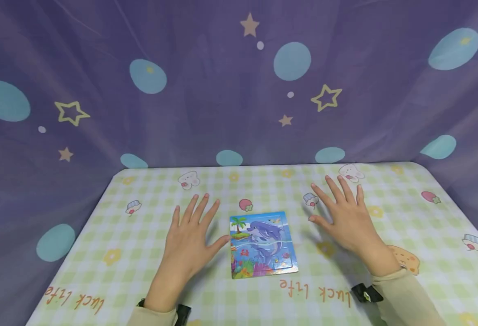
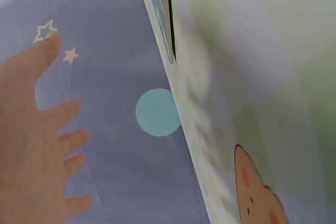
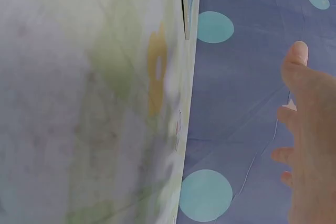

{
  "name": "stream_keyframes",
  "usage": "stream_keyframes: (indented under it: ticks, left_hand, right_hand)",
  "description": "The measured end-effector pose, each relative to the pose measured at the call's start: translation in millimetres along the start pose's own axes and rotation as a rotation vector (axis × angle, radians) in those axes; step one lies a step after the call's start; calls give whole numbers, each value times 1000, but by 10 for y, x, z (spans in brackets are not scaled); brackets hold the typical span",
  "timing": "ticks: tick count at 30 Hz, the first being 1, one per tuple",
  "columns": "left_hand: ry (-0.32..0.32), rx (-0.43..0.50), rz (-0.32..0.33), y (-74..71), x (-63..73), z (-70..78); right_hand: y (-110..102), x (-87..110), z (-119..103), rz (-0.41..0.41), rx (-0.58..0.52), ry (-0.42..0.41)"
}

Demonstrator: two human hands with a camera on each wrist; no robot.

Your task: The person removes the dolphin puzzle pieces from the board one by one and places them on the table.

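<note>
A square jigsaw puzzle (image 1: 261, 244) with a dolphin picture lies flat on the table between the two hands, its pieces seated in the board. To its left is the left hand (image 1: 191, 244), palm down with fingers spread, thumb tip by the puzzle's left edge; whether they touch cannot be told. The right hand (image 1: 346, 222) hovers over the cloth to the right of the puzzle, fingers spread and holding nothing. Only the thin edge of the puzzle shows in the left wrist view (image 2: 164, 19) and the right wrist view.
A green-and-white checked tablecloth (image 1: 157, 271) with printed cakes, flowers and lettering covers the table. Behind it hangs a purple curtain (image 1: 206, 104) with stars and blue dots. Dark straps (image 1: 367, 293) sit at both wrists, next to light sleeves.
</note>
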State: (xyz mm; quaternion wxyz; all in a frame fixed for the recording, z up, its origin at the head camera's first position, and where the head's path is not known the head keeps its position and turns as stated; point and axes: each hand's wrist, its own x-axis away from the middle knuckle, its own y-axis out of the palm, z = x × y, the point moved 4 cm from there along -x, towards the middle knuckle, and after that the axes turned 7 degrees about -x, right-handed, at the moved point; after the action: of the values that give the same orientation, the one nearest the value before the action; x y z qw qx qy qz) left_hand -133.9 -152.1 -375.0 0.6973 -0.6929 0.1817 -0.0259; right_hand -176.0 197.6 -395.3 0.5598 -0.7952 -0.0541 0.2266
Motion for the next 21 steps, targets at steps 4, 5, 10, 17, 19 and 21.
stream_keyframes:
  ticks: [4, 5, 10, 17, 19, 21]
  left_hand:
    - [9, 17, -7, 1, -2, 31]
    - [13, 20, -9, 2, -3, 41]
    - [19, 11, -18, -32, -3, 62]
    - [28, 15, -18, -72, 2, 54]
    - [32, 30, -16, -72, -7, 66]
    - [38, 44, -18, -72, -16, 86]
  right_hand:
    - [1, 13, -14, 16, 4, -5]
    - [-1, 13, -20, 18, 5, -7]
    - [-1, 9, -61, 13, -2, -19]
    - [24, 5, -138, -6, -39, -20]
    - [28, 0, -153, -10, -43, -22]
    - [30, -6, -169, -16, -47, -25]
